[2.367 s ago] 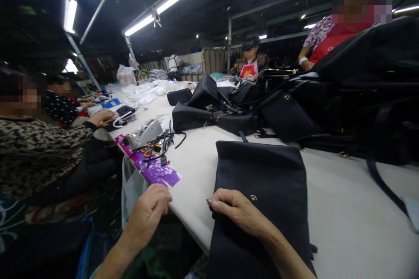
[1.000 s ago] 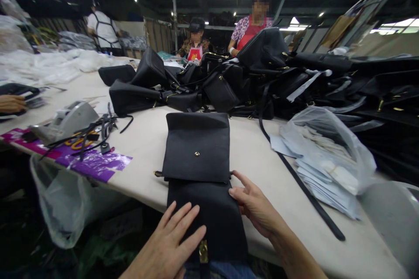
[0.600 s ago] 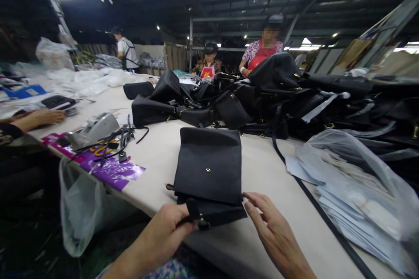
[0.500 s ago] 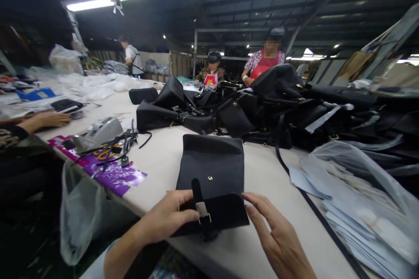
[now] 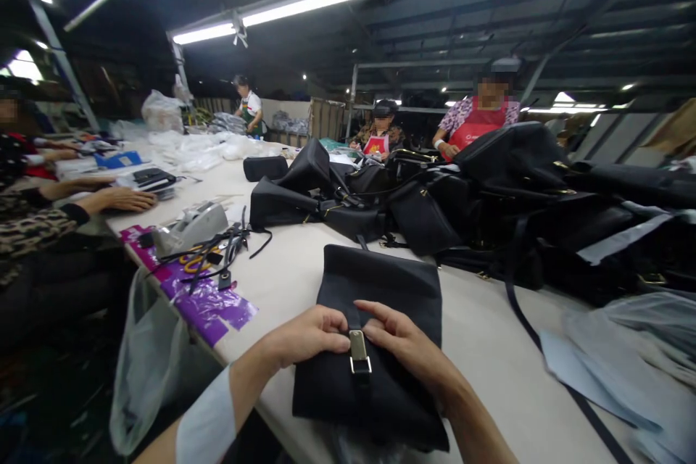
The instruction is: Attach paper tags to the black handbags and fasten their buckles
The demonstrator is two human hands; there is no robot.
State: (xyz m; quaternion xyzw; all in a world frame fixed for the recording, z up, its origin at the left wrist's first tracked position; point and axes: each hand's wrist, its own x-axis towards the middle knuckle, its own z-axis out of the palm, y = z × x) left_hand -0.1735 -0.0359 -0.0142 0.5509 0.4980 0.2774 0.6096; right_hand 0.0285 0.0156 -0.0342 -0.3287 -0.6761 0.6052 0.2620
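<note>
A flat black bag (image 5: 380,283) lies on the white table (image 5: 483,333) in front of me, its lower flap folded up over the body. A black strap with a gold metal clasp (image 5: 359,352) runs down the flap's middle. My left hand (image 5: 307,337) presses on the flap left of the clasp, fingers curled onto the strap. My right hand (image 5: 405,348) rests on the flap right of the clasp, fingertips touching the strap.
A heap of black bags (image 5: 489,203) fills the table's far and right side. A tape dispenser (image 5: 190,226), scissors and cords lie on purple plastic (image 5: 209,304) at left. A clear bag (image 5: 144,362) hangs off the table edge. Other people sit and stand around the table.
The bag's lower flap was lifted by my left hand and folded up over the body. Both hands now press beside the clasp. The view swung left.
</note>
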